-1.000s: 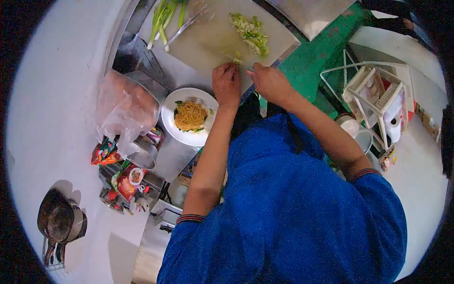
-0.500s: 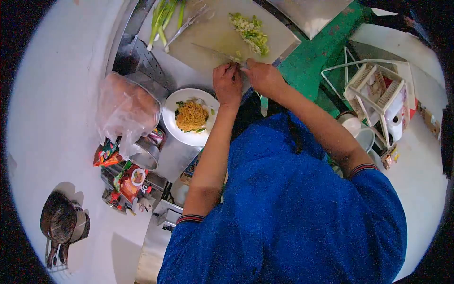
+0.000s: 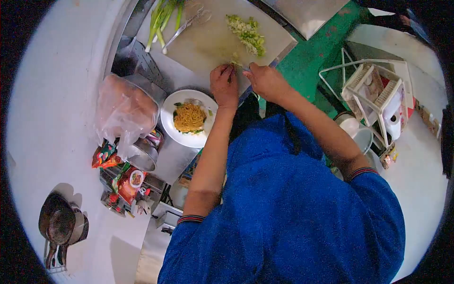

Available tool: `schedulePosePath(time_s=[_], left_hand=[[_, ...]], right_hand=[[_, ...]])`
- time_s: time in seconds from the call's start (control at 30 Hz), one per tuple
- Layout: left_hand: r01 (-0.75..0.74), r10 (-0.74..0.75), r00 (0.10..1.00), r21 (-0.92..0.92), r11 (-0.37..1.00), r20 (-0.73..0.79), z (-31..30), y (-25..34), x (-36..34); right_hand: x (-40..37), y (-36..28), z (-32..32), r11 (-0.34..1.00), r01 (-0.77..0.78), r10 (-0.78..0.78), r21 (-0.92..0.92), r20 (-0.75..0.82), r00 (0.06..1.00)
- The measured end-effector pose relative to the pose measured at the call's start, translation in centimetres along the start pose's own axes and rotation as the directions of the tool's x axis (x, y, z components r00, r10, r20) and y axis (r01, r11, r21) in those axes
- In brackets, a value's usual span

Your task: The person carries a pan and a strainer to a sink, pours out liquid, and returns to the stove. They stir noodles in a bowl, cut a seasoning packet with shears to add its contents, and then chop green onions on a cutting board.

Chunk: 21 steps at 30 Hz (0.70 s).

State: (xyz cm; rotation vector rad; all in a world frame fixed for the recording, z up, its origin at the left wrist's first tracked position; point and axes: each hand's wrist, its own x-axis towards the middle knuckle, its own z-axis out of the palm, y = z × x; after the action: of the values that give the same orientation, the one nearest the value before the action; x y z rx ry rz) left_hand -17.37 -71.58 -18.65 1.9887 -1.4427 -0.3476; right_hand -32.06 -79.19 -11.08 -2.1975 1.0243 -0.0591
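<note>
My right hand is closed around the handle of a knife at the near edge of a pale cutting board. The knife's blade is hard to make out. Just left of it, my left hand has its fingers curled together, and whatever they hold is hidden. A few chopped bits lie just beyond the fingertips. Farther up the board is a pile of chopped spring onion. Whole spring onions lie at the board's far left, beside metal tongs.
A white plate of noodles with a fork stands left of my left forearm. Beside it are a plastic bag, a metal bowl and food packets. Pans hang at lower left. A white rack stands right.
The knife has shifted, and its blade no longer shows clearly across the board. My hands have parted slightly, the left drawing a little left. The view has moved slightly.
</note>
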Motion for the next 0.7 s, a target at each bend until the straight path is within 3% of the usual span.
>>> schedulePosePath(time_s=[0.17, 0.33, 0.43, 0.57, 0.63, 0.7], left_hand=[[-0.018, 0.018, 1.000, 0.034, 0.999, -0.008, 0.1, -0.1, -0.1], [0.001, -0.001, 1.000, 0.014, 1.000, 0.010, -0.2, 0.3, 0.2], [-0.006, 0.006, 1.000, 0.003, 1.000, 0.011, -0.2, 0.2, 0.2], [-0.035, 0.035, 0.999, 0.018, 0.999, 0.008, -0.1, -0.1, 0.1], [-0.026, 0.026, 1.000, -0.002, 1.000, 0.012, -0.2, 0.0, 0.2], [0.001, -0.001, 1.000, 0.013, 1.000, 0.005, -0.2, 0.4, 0.1]], right_hand=[[0.3, -0.2, 0.2, 0.987, -0.137, 0.148, -0.082, 0.138, 0.979], [0.3, 0.9, 1.3, 0.992, -0.035, 0.049, -0.125, 0.103, 0.993], [0.0, 0.6, 1.5, 0.996, -0.080, 0.080, -0.034, 0.004, 0.997], [0.2, 1.0, 2.6, 0.993, -0.116, 0.116, -0.015, 0.004, 0.993], [0.3, 1.8, 3.7, 0.995, -0.025, 0.018, -0.092, -0.072, 0.997], [1.0, 1.8, 3.7, 0.994, -0.024, 0.021, -0.103, -0.037, 0.999]])
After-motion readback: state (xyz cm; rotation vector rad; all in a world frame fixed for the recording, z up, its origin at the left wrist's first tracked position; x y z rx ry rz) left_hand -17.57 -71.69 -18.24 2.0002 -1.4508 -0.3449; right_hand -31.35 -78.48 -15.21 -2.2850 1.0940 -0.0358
